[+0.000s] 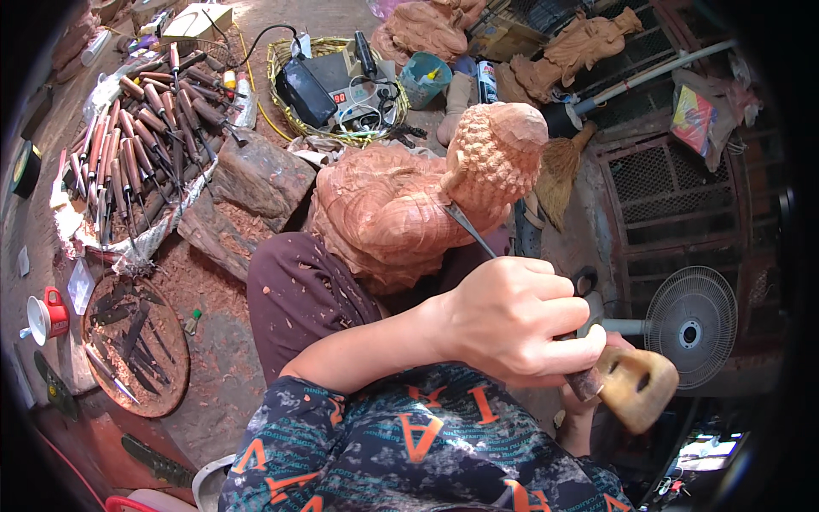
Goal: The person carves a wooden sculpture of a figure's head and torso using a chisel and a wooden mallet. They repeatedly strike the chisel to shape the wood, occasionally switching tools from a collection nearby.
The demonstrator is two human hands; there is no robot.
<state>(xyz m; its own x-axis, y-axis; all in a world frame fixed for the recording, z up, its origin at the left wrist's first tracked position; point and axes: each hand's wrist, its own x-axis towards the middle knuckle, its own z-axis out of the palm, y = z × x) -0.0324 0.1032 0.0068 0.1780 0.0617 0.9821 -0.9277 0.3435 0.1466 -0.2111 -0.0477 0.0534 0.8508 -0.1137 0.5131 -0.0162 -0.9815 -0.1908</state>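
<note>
A reddish wooden figure with a curly carved head lies across my lap. My left hand is closed around a carving chisel, whose dark blade rests against the figure at the neck, just below the curls. The end of the chisel's wooden handle shows below my fist. Touching or very near that end is a worn yellowish mallet head. My right hand is mostly hidden behind my left hand and the mallet; its fingers seem wrapped round the mallet's handle.
On the left lies a heap of wood-handled chisels; below it, a round board carries several blades. A wicker basket of electrical gear and a teal cup stand beyond the figure. At right is a fan.
</note>
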